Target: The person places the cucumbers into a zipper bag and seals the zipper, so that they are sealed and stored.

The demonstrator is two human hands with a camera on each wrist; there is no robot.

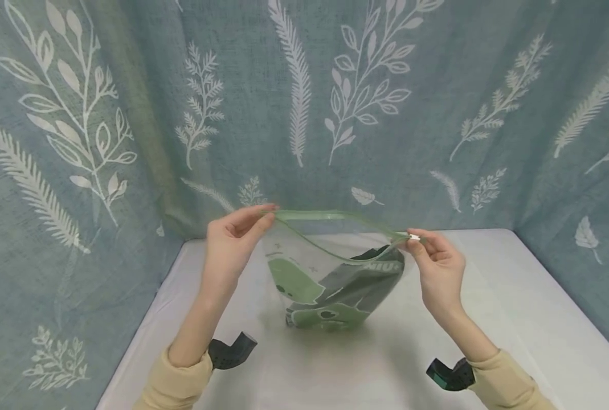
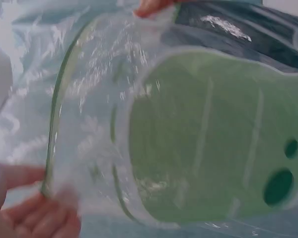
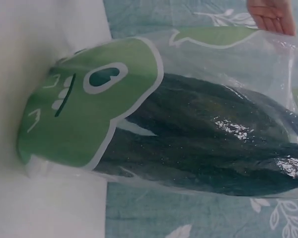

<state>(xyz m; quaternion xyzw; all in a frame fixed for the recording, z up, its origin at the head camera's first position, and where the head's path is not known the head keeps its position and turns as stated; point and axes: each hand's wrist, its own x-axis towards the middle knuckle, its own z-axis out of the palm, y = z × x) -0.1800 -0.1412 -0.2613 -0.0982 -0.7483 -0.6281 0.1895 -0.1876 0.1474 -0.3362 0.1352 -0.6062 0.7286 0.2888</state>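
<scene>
A clear slider zip bag with green cartoon prints stands upright on the white table, its mouth gaping open. My left hand pinches the left end of the green zip rim, thumb against fingers. At the right end, my right hand pinches the rim beside the white slider. Inside the bag, leaning to the right, are long dark green things that look like cucumbers; their exact kind is hard to tell through the plastic. The left wrist view shows the left hand at the rim's end.
The white table reaches back to a blue-green curtain with white leaf prints, which also hangs at both sides. A black wrist device sits by the left sleeve, another black wrist device by the right.
</scene>
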